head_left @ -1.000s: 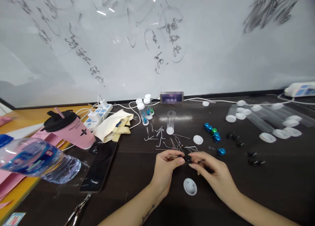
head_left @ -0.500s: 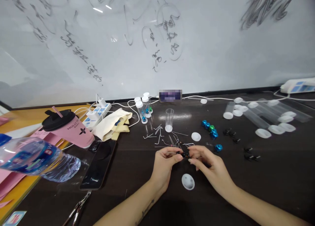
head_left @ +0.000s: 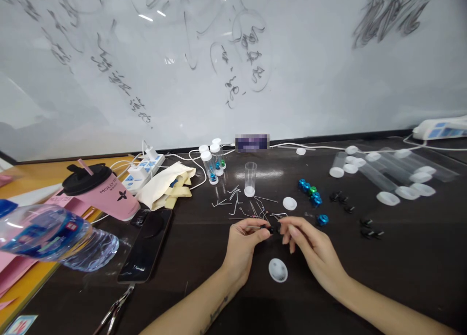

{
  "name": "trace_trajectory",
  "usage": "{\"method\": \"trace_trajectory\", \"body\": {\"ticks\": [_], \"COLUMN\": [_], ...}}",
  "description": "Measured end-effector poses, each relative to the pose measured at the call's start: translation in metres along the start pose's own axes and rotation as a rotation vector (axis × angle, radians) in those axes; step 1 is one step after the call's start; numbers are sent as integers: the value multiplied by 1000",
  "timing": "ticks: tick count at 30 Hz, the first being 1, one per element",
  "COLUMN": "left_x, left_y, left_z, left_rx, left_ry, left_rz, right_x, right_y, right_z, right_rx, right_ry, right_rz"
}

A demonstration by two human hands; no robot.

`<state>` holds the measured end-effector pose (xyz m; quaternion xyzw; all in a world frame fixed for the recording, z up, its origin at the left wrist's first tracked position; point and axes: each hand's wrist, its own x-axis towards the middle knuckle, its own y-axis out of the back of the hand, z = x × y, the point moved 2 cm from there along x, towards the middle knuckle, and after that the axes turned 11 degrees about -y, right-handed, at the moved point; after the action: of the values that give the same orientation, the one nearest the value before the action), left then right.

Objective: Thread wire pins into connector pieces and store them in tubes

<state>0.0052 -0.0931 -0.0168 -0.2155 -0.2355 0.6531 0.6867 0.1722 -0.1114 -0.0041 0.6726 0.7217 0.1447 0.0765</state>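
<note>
My left hand (head_left: 243,245) pinches a small black part (head_left: 271,230) between thumb and fingers, and a thin metal wire runs back over that hand. At the part's right end is my right hand (head_left: 308,240), its fingertips close to or touching the piece and its thumb drawn back from it. Fine details of the part are hidden by the fingers. Just below lies a white round cap (head_left: 278,270) with small bits in it. Behind the hands are thin wired components (head_left: 260,211), several bent hex keys (head_left: 233,195) and an upright clear tube (head_left: 250,179).
Blue and green metal pieces (head_left: 315,198) and black parts (head_left: 367,233) lie to the right, with clear tubes (head_left: 383,174) and white caps beyond. Leftward are a phone (head_left: 146,247), pliers (head_left: 116,309), a water bottle (head_left: 62,235) and a pink cup (head_left: 113,194). Filled tubes (head_left: 209,168) stand behind.
My right thumb has come away from the black part and moved back toward the right. My left hand keeps its pinch in the same place.
</note>
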Motion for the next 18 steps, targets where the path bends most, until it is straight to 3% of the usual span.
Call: {"method": "trace_trajectory", "body": {"ticks": [12,18], "left_x": [1,-1], "left_y": [0,-3], "left_z": [0,1], "left_rx": [-6,-39], "left_ry": [-3,34], "left_rz": [15,10], "right_x": [1,6], "right_y": [1,0], "right_z": [5,1], "right_rx": [-32,8], "right_ry": [-42,38], "right_rz": [40,85]}}
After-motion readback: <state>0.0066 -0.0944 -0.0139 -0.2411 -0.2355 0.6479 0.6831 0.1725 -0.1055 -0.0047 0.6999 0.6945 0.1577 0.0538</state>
